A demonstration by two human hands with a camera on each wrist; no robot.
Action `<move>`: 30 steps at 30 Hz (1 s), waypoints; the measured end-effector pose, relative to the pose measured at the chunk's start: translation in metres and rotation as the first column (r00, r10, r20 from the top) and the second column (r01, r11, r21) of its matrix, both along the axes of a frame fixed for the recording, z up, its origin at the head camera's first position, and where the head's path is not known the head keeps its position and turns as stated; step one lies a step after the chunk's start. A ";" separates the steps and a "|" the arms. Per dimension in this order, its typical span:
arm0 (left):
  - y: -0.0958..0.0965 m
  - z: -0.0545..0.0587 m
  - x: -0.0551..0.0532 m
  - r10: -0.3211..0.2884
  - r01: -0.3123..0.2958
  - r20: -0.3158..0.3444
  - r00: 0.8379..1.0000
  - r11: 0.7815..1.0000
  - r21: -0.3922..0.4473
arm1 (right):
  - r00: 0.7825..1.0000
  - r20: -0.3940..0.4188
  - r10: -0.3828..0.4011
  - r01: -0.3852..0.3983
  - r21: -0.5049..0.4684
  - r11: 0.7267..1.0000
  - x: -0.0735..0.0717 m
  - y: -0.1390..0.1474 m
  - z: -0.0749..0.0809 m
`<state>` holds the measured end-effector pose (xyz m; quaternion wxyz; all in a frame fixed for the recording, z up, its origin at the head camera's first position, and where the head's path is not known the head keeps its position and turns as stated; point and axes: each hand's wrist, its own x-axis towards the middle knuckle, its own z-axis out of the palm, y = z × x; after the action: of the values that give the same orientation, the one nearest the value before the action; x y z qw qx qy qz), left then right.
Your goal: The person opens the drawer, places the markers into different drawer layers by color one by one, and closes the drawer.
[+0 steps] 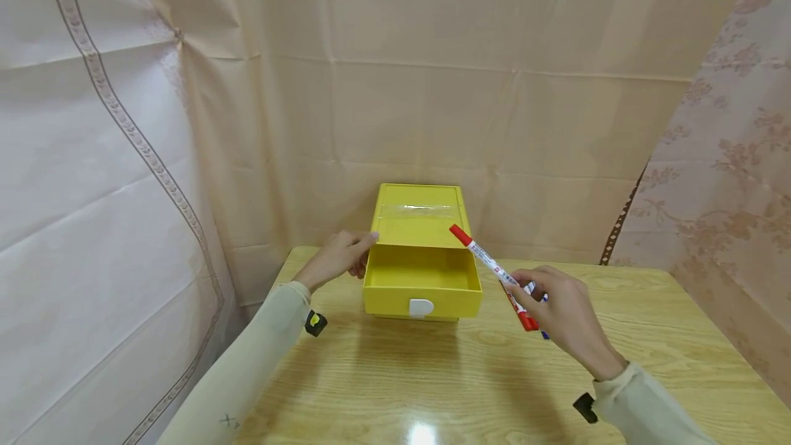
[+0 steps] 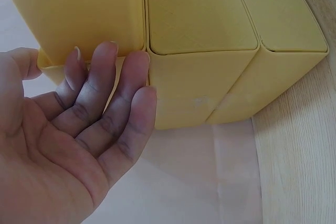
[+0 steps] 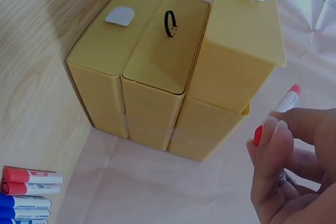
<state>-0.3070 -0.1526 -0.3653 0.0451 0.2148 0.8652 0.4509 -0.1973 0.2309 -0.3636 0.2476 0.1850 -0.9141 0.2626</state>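
Observation:
A yellow drawer cabinet (image 1: 420,225) stands on the table, its top drawer (image 1: 423,301) pulled out and showing a bare inside. My left hand (image 1: 340,256) holds the cabinet's upper left edge, thumb on the top rim and bent fingers (image 2: 131,82) against the side wall. To the right of the drawer, my right hand (image 1: 559,304) pinches a red-capped whiteboard marker (image 1: 488,261) with a white barrel, tilted up and left above the table. Its red cap is near the drawer's right corner; part of the barrel is hidden by fingers.
Red markers (image 3: 31,182) and several blue markers (image 3: 23,208) lie in a row on the wooden table (image 1: 420,376), partly behind my right hand in the head view. Lower drawers have a black loop (image 3: 170,23) and a white handle (image 3: 121,16). Curtains (image 1: 432,88) hang behind.

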 end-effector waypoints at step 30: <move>0.001 -0.002 -0.001 0.019 -0.019 0.007 1.000 1.000 0.014 | 0.984 -0.024 0.179 -0.179 -0.011 0.984 -0.006 -0.027 0.013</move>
<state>-0.3082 -0.1512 -0.3668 0.0423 0.2051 0.8640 0.4579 -0.2030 0.2035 -0.3501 0.2346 0.2677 -0.8891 0.2878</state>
